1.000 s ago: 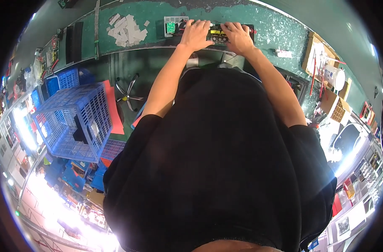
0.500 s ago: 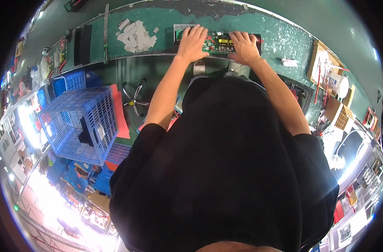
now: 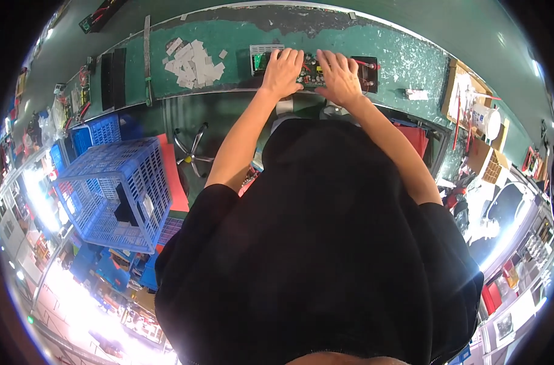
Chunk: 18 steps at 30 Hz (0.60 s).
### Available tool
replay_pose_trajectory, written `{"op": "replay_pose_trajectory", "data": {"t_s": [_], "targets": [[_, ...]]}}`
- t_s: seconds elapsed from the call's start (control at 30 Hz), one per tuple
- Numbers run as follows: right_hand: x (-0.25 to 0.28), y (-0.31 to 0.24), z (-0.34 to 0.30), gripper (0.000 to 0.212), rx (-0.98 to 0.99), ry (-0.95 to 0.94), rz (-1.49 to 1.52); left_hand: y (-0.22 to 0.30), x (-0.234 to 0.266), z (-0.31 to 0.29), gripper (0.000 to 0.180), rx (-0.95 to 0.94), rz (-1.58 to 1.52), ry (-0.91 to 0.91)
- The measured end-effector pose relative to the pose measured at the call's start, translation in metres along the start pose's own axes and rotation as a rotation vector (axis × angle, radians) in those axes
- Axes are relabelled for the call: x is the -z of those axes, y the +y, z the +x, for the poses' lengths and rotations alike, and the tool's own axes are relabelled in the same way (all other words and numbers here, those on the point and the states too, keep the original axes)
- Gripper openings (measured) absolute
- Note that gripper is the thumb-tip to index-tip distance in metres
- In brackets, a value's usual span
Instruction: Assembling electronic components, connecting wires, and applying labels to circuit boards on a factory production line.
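Note:
On the green bench ahead of me lies a long, shallow black case (image 3: 369,83) with a perforated pale metal panel (image 3: 266,47) at its left end. A green circuit board (image 3: 309,77) crowded with components, a yellow one among them, sits at the case. My left hand (image 3: 283,73) reaches over the board's left part, fingers toward the far edge and thumb at the near edge. Over its middle, my right hand (image 3: 339,80) grips in the same way, fingers somewhat apart. Red wires (image 3: 368,64) show at the case's right end. Both palms hide much of the board.
White paper-like pieces (image 3: 195,64) lie heaped on the bench (image 3: 228,33) to the left, beside a strip (image 3: 147,61) and dark bars (image 3: 113,73). A blue crate (image 3: 116,194) stands at lower left, near a wheeled chair base (image 3: 192,152). At right are a white bucket (image 3: 486,120) and cardboard.
My right hand has shifted left along the case, closer to my left hand, baring the case's right end and red wires. The board's yellow component appears slightly farther left. The view has tilted a little.

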State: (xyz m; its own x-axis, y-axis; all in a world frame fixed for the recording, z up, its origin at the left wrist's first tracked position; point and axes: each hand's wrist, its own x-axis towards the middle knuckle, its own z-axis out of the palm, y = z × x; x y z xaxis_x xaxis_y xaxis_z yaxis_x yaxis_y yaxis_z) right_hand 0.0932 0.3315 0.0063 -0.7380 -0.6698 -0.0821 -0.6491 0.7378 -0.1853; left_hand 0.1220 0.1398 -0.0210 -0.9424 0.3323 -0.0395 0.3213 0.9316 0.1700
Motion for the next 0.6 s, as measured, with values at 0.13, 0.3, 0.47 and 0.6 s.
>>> {"op": "replay_pose_trajectory", "data": {"t_s": [0.13,0.3,0.47,0.6], "targets": [[-0.007,-0.011,0.014,0.096,0.066,-0.019,-0.124,-0.002,-0.003,0.001,0.083,-0.066,0.038,0.083],[-0.019,-0.017,0.019,0.086,0.042,0.021,-0.075,-0.004,-0.005,0.002,0.078,-0.087,-0.007,0.098],[-0.025,-0.017,0.021,0.081,0.040,0.061,-0.085,-0.006,-0.004,0.004,0.071,-0.105,-0.025,0.106],[-0.027,-0.016,0.021,0.074,0.047,0.067,-0.096,-0.005,-0.004,0.003,0.073,-0.113,-0.042,0.138]]}}
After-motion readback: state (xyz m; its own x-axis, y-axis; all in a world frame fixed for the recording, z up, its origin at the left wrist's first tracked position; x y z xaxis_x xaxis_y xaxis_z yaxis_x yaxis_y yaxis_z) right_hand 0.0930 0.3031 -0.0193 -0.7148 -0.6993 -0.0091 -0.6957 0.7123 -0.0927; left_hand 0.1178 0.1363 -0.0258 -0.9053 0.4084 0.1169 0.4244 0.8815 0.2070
